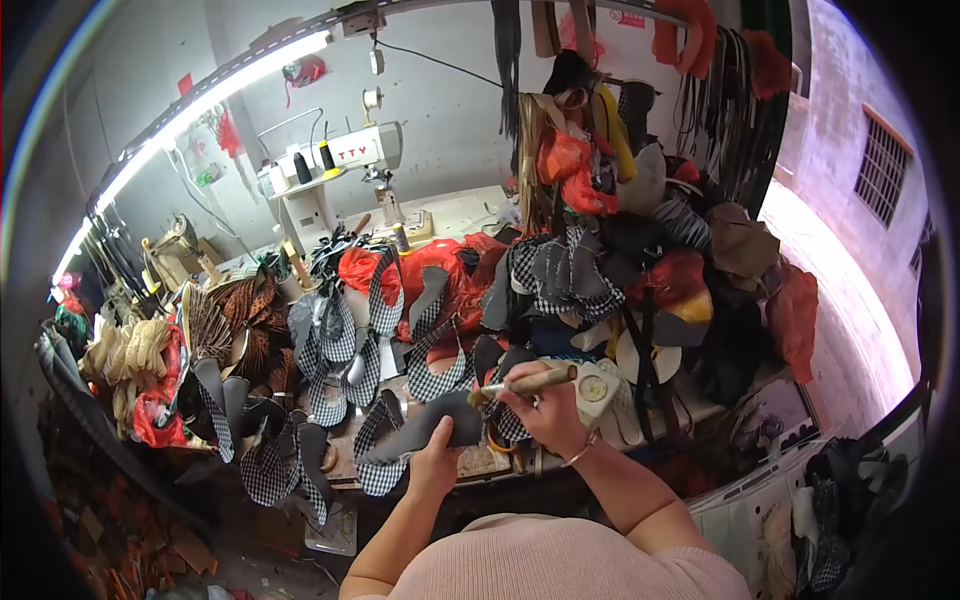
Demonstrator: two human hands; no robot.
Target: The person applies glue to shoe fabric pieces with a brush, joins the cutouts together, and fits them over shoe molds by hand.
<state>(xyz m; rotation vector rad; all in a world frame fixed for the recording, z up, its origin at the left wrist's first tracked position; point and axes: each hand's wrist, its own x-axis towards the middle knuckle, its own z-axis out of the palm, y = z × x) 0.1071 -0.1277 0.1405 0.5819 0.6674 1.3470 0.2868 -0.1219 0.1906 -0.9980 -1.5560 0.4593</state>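
Observation:
My left hand [437, 460] grips a dark grey shoe piece [425, 425], its thumb lying on top near the right end. Just to the right, my right hand [550, 410] is closed around a wooden-handled brush [545, 381], whose brownish head points left and meets or hovers over the upper right end of the grey piece. Whether the two touch is unclear. Around both hands lie black-and-white checked shoe pieces [437, 372] on the bench. A pale square device with a round dial [594, 388] sits right of the brush.
A white sewing machine [365, 148] stands behind the bench. Red plastic bags [455, 275] and piled shoe pieces cover the middle. Bundles of beige pieces [130, 355] lie at the left. Black straps and bags hang at the right, near a white striped surface [735, 530].

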